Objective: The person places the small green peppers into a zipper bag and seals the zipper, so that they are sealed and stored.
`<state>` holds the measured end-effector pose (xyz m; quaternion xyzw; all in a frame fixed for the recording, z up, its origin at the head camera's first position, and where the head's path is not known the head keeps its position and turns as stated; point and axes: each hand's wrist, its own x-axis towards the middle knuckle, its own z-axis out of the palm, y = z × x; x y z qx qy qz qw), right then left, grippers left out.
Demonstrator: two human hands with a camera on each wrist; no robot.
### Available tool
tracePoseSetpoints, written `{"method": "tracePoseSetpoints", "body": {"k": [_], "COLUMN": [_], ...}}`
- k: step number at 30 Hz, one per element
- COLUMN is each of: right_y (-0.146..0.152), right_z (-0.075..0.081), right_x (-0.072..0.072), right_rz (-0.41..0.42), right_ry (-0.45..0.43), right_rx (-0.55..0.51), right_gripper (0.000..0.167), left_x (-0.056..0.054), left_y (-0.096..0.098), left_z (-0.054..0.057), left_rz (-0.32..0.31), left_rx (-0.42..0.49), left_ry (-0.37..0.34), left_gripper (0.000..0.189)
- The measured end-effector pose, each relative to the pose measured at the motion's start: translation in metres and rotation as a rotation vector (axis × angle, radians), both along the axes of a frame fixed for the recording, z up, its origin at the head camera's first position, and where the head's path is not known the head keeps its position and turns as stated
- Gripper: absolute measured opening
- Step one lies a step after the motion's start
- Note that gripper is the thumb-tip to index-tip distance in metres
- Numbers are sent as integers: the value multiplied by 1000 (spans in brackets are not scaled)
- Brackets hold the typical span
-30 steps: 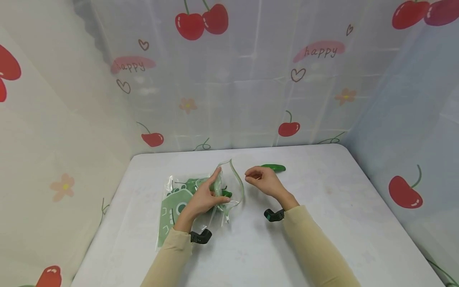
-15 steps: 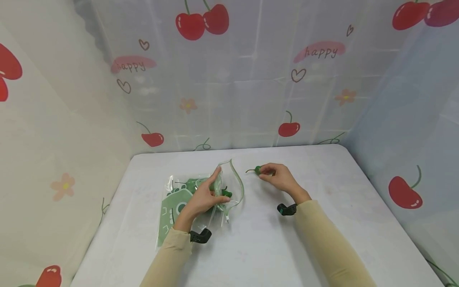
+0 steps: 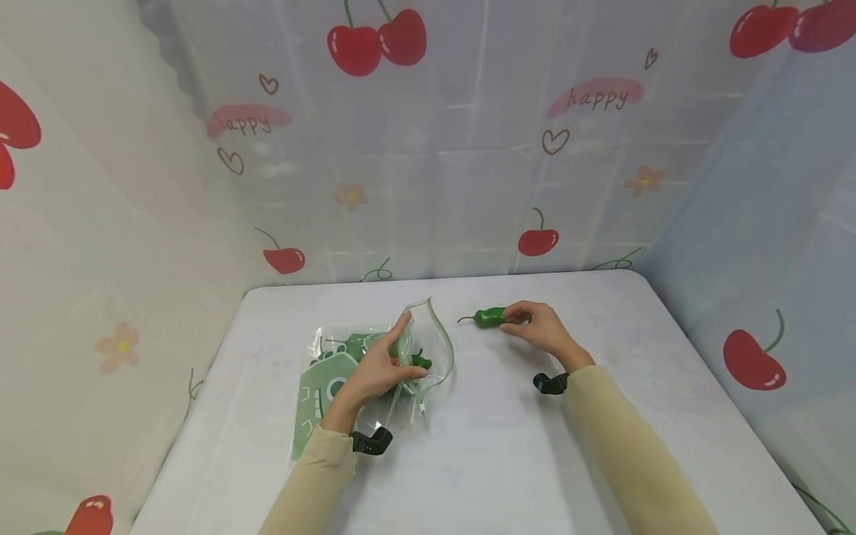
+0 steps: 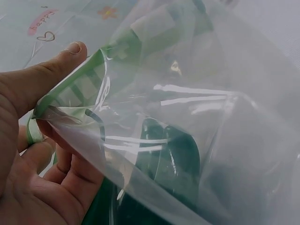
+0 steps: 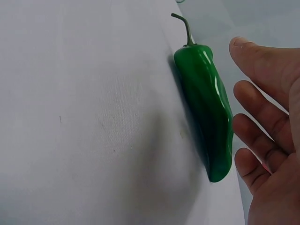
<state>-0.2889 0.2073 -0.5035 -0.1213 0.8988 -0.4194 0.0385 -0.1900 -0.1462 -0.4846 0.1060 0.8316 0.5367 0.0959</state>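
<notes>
My left hand (image 3: 374, 373) holds the mouth of a clear plastic bag (image 3: 313, 409) with green cartoon print, its thumb and fingers spread along the rim. In the left wrist view, the bag's green-edged opening (image 4: 123, 54) gapes, and a dark green shape (image 4: 171, 150) shows through the film. Part of a green pepper (image 3: 421, 362) with its stem shows in the bag. Another green pepper (image 5: 204, 108) lies on the table, stem to the left in the head view. My right hand (image 3: 543, 327) is at that pepper's blunt end, fingers loosely bent, not wrapped round it in the right wrist view.
The white-covered table (image 3: 481, 461) has rounded far corners. Cherry-printed curtains (image 3: 428, 171) enclose its back and sides. A black wrist camera (image 3: 550, 383) sits on the right wrist, and another camera (image 3: 372, 441) on the left.
My right hand has moved right and slightly away from me, from beside the pepper's stem to its other end, uncovering stem and body. The left hand and bag stay nearly still.
</notes>
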Motion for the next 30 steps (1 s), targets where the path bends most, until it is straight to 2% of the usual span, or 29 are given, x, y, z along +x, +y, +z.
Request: {"method": "tracePoseSetpoints", "body": {"k": [13,23,30], "right_y": [13,14,12], "right_z": [3,-6,-15], "right_x": [-16,-24,-32], "right_rz": [-44,-85,-48], "right_ry": [-46,-125,-169], "right_rx": [-11,1,8], "right_gripper": [37,56,74], "left_x": [0,1,1], "left_y": [1,1,1], "left_z": [0,-1,-2], "left_rz": [6,10,5], "left_rx": [-4,-9,-5], "left_ry": [6,3,8], "left_gripper": [112,111,111]}}
